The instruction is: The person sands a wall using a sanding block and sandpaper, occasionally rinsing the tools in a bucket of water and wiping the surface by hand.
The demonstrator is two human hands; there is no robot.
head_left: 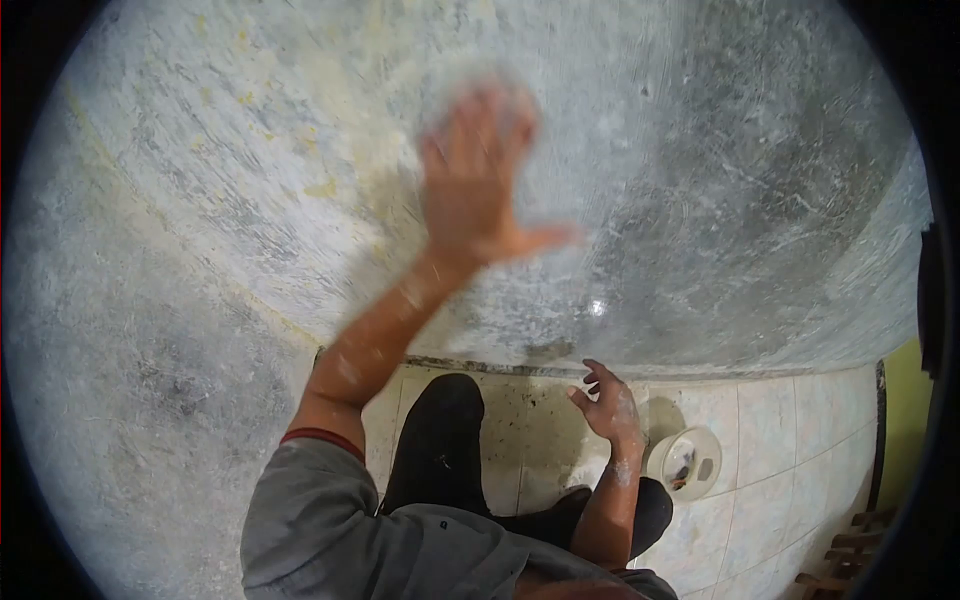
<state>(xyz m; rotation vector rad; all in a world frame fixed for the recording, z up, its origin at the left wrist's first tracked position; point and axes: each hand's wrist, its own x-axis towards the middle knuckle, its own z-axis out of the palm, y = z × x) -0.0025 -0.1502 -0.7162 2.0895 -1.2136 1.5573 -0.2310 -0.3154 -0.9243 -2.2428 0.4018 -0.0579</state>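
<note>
My left hand lies against a grey, streaky plastered wall, its fingers stretched out and thumb spread to the right. Motion smears the fingertips, and I cannot tell whether something thin is under them. White dust marks the left forearm. Lower down, my right hand hangs over my right knee, fingers loosely bent and apart, holding nothing. Whitish smudges cover its back and wrist. Close to its right, a pale plastic tub stands on the floor with small items inside.
Another grey wall meets the first at a corner on the left. Light tiles cover the floor, with dark specks along the wall's foot. Wooden slats show at lower right, near a yellow-green surface. My dark-clothed knees are bent below.
</note>
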